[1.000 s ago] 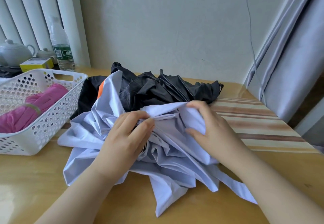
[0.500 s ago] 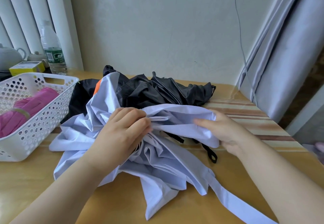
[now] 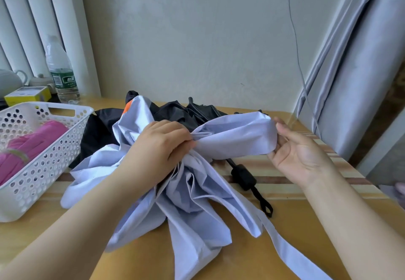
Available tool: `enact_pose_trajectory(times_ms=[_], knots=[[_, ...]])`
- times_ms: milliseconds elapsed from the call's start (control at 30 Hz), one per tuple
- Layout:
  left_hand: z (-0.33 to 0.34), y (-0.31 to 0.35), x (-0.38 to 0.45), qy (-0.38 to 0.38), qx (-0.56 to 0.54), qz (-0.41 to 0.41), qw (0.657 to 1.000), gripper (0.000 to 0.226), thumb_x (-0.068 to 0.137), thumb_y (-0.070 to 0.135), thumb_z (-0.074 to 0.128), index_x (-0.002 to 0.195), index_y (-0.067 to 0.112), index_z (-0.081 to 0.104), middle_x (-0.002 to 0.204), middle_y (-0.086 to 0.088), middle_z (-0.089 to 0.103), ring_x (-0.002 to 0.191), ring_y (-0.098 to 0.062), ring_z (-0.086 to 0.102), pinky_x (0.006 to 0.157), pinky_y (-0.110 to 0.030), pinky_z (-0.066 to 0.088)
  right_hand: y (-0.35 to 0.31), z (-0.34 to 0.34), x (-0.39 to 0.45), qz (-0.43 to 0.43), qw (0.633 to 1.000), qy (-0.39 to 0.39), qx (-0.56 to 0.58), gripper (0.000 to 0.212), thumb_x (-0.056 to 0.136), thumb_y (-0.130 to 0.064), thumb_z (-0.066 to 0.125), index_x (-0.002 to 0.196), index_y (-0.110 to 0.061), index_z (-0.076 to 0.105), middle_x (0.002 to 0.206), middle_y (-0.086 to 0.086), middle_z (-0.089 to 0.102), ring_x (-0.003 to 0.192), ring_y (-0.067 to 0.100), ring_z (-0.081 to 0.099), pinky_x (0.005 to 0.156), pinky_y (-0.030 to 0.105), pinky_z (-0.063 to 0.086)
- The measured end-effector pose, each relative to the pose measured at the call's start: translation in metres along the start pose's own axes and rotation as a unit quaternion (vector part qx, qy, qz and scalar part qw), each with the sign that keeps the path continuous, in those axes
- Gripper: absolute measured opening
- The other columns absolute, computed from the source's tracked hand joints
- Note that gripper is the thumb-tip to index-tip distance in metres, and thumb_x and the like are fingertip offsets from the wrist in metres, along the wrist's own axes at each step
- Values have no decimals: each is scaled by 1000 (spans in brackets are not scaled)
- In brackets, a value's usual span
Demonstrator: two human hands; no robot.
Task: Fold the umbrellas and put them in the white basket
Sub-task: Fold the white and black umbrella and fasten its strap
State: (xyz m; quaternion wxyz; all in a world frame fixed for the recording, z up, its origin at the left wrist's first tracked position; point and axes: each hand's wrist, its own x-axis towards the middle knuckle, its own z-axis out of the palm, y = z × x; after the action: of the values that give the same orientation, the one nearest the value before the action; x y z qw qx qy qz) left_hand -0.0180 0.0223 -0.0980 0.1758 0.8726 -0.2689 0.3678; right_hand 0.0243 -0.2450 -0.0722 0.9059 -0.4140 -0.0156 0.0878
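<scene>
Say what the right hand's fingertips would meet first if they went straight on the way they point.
The right hand already touches the white umbrella's stretched panel; past it, probably the black umbrella.

White umbrella (image 3: 192,194): pale lilac-white canopy, crumpled and loosely gathered on the table, one panel stretched out to the right, closing strap trailing toward the near edge.
Black umbrella (image 3: 175,113): collapsed, rumpled, lying behind and partly under the white one; its handle (image 3: 243,176) and loop stick out right.
Pink umbrella (image 3: 32,146): folded, lying inside the basket.
Basket (image 3: 54,159): white, perforated, at left on the table.
</scene>
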Motion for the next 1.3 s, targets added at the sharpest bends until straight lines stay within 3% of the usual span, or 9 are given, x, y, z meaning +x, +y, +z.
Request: enact_pose_trajectory(times_ms=[200, 300, 500, 700, 767, 867, 967, 1133, 1300], knots=[[-10, -19, 58, -83, -59, -112, 988, 26, 96, 25, 55, 84, 5, 66, 68, 5, 58, 68, -5, 50, 65, -8, 37, 3, 6, 28, 17, 994, 71, -85, 6, 94, -16, 57, 98, -15, 61, 73, -2, 73, 66, 10, 69, 63, 26, 58], [-12, -27, 71, -102, -46, -128, 985, 22, 95, 17, 57, 74, 12, 58, 56, 15, 45, 62, 13, 47, 61, -6, 36, 6, 3, 38, 35, 994, 58, -91, 14, 92, -22, 58, 101, -13, 64, 86, 4, 72, 76, 17, 68, 68, 29, 57], [0, -33, 68, -76, -38, -71, 994, 49, 88, 47, 41, 61, 7, 48, 55, 2, 46, 65, -6, 42, 62, -1, 31, 13, 4, 43, -6, 993, -103, -53, 47, 79, -15, 57, 123, -32, 56, 111, 3, 72, 92, 16, 71, 72, 29, 59], [4, -50, 66, -96, -63, -73, 991, 60, 84, 52, 37, 72, -2, 61, 69, -7, 58, 71, -18, 48, 64, -22, 41, -1, -7, 53, -115, 989, 13, 87, 27, 69, -10, 68, 92, -25, 68, 82, 4, 72, 69, 17, 71, 54, 25, 56], [0, -53, 66, -110, -69, -96, 987, 62, 81, 56, 37, 74, 0, 62, 71, -5, 57, 69, -18, 49, 66, -32, 43, 1, -13, 49, -96, 995, -7, 33, 18, 81, -13, 57, 95, -23, 63, 83, -1, 72, 71, 13, 70, 55, 21, 55], [1, -42, 69, -119, -62, -127, 983, 40, 81, 58, 49, 68, 22, 61, 75, 9, 58, 67, -8, 49, 61, -20, 39, 11, -12, 42, -50, 993, -64, -83, 24, 80, -15, 56, 101, -21, 65, 95, -1, 73, 79, 12, 69, 58, 22, 55], [4, -32, 70, -105, -63, -145, 982, 22, 89, 39, 62, 73, 24, 61, 76, 24, 55, 63, 0, 48, 57, -17, 31, 8, -15, 38, -72, 986, -17, -149, 35, 78, -19, 65, 113, -25, 63, 103, -1, 73, 84, 11, 70, 64, 24, 55], [6, -25, 71, -94, -114, -154, 977, 40, 79, 60, 54, 63, 24, 56, 63, 21, 54, 61, 2, 49, 58, -9, 35, 10, -25, 31, -101, 946, 86, -295, 30, 88, -15, 67, 107, -37, 62, 113, 5, 70, 106, 24, 65, 100, 47, 47], [14, -12, 78, -105, -22, -172, 979, 44, 72, 61, 68, 56, 23, 50, 59, 10, 52, 65, -3, 50, 57, -14, 35, 18, -13, 24, -98, 934, 52, -338, 30, 80, -23, 73, 101, -43, 68, 118, -2, 68, 113, 23, 61, 102, 50, 45]])
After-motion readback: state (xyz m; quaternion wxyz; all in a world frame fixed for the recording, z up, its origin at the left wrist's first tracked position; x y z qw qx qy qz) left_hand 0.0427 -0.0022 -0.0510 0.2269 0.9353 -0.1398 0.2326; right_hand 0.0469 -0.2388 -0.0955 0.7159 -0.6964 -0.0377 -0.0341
